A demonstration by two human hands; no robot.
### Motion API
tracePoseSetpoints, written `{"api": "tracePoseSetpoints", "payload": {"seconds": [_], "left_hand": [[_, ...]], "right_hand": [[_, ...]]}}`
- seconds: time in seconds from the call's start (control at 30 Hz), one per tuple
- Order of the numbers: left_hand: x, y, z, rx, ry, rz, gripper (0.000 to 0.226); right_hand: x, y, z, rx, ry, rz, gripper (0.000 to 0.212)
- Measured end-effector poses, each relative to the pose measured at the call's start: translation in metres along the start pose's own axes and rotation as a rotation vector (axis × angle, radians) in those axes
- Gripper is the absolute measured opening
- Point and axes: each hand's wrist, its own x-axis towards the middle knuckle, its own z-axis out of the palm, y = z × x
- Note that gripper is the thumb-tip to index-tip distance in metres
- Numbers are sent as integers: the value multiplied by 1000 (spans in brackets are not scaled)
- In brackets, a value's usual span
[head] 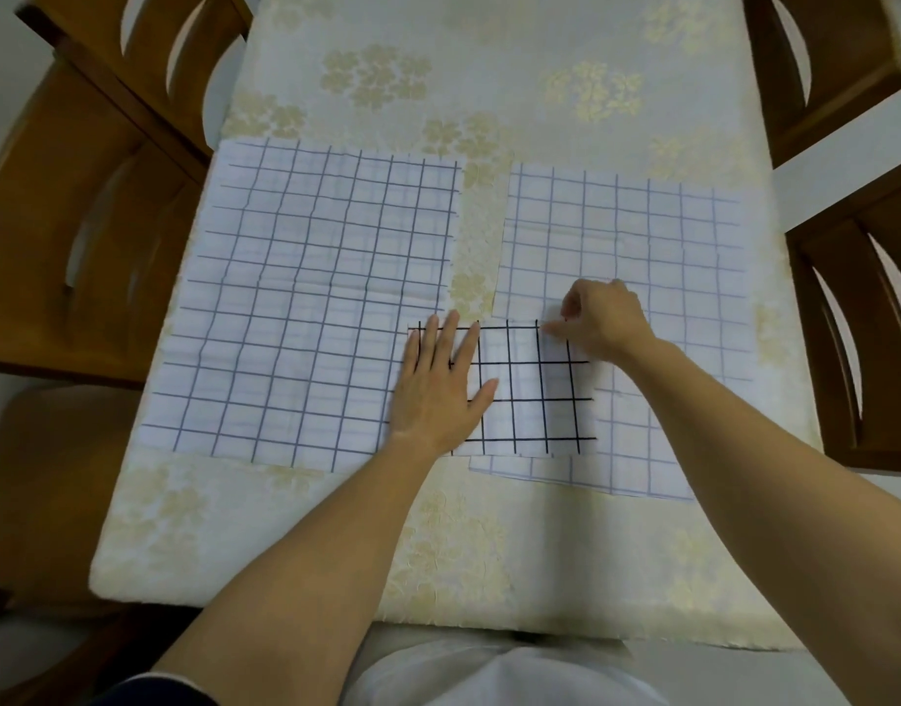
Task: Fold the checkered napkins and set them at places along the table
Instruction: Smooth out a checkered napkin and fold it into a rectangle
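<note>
Left hand (440, 387): fingers spread, palm pressed flat on folded black-checked napkin (532, 394). Right hand (598, 318): fingers curled, pinching that napkin's far right corner.

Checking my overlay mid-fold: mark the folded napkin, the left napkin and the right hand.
folded napkin (530, 400): head view, bare squares near its middle.
left napkin (305, 298): head view, its middle.
right hand (603, 318): head view, back of the hand.
</note>
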Motion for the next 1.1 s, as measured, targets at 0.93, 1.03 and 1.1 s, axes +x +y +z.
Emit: {"api": "tracePoseSetpoints", "payload": {"seconds": [0.93, 1.03, 1.1], "left_hand": [[-1, 3, -5, -74, 41, 33, 66], [-2, 4, 1, -31, 33, 18, 67], [-2, 4, 3, -1, 37, 1, 69]], "right_hand": [[6, 12, 0, 476, 36, 140, 19], [-2, 10, 5, 650, 105, 220, 31], [-14, 10, 7, 686, 88, 263, 41]]}}
